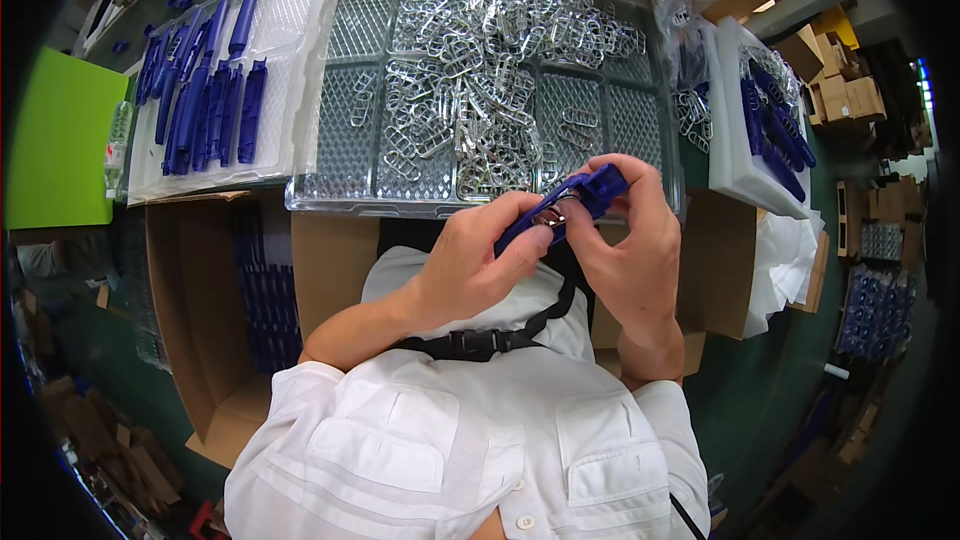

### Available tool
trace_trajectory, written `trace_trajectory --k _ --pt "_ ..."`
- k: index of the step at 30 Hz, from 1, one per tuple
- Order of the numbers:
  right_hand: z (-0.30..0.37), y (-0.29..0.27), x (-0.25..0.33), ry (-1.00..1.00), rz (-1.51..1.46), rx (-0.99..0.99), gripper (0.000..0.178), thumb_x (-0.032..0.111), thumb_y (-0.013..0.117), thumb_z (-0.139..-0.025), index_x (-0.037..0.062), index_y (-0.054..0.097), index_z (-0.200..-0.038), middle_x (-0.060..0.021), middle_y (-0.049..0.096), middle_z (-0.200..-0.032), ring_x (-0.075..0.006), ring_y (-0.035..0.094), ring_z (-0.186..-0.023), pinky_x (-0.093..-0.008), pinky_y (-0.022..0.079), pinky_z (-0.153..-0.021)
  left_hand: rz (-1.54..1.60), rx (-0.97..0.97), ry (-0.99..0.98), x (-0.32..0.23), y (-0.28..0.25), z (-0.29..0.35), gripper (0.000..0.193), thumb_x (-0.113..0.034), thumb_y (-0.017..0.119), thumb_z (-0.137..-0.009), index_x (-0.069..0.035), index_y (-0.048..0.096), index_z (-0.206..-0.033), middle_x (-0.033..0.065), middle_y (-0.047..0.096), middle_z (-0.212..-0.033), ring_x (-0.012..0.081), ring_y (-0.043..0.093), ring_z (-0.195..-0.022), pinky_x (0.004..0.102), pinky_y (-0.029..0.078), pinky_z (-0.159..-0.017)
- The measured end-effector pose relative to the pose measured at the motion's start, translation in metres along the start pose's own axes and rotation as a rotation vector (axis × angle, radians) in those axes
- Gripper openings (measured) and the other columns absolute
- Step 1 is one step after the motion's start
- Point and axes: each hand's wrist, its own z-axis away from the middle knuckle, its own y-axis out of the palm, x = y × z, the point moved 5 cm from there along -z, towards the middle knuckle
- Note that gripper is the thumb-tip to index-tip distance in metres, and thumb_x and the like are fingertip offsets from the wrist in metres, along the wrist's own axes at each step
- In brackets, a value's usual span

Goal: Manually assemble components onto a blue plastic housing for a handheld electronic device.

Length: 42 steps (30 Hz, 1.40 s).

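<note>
Blue handle [560, 205] in both hands; clip tray [350, 155] just beyond

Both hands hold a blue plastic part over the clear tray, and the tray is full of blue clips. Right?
Not quite. The head view shows the tray holding shiny metal clips, not blue ones. Left hand and right hand do hold the blue part over it.
</note>
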Motion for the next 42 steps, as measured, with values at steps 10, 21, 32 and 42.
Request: trace_trajectory --k 10,21,32,42 --pt "0.007 0.005 -0.005 0.042 0.037 0.016 0.03 -0.002 0.078 -0.085 0.0012 0.06 -0.109 -0.0091 0.071 -0.096 -0.0179 0.072 -0.08 -0.0303 0.058 -0.073 0.033 -0.079 -0.149 0.015 0.004 -0.012 0.015 -0.011 0.067 -0.098 0.002 0.072 -0.095 0.0022 0.067 -0.067 0.0045 0.06 -0.059 0.024 0.047 -0.051" --pt "-0.005 0.004 -0.03 -0.037 -0.404 -0.041 0.033 -0.014 0.069 -0.084 0.0016 0.056 -0.11 -0.015 0.069 -0.109 -0.0234 0.072 -0.089 -0.0338 0.059 -0.079 -0.115 0.16 0.016 -0.011 -0.011 -0.019 0.036 -0.017 0.072 -0.098 0.0 0.067 -0.129 0.0122 0.069 -0.099 0.0208 0.067 -0.083 0.0315 0.052 -0.073" --pt "-0.004 -0.015 -0.043 -0.13 -0.427 0.001 0.035 -0.014 0.074 -0.081 -0.0001 0.062 -0.11 -0.0195 0.068 -0.12 -0.0247 0.071 -0.105 -0.0343 0.059 -0.091 -0.333 -0.005 0.306 -0.038 -0.025 -0.012 0.058 -0.002 0.087 -0.079 -0.001 0.067 -0.133 0.0151 0.069 -0.119 0.0257 0.069 -0.106 0.0347 0.056 -0.09" --pt "-0.013 -0.009 -0.058 -0.087 -0.369 -0.016 0.042 -0.016 0.07 -0.078 0.0 0.064 -0.117 -0.0168 0.071 -0.12 -0.0228 0.072 -0.099 -0.0305 0.058 -0.086 -0.404 -0.026 0.298 -0.039 -0.029 -0.021 0.054 0.001 0.087 -0.078 -0.002 0.068 -0.129 0.0153 0.069 -0.12 0.0268 0.07 -0.105 0.0356 0.057 -0.089"
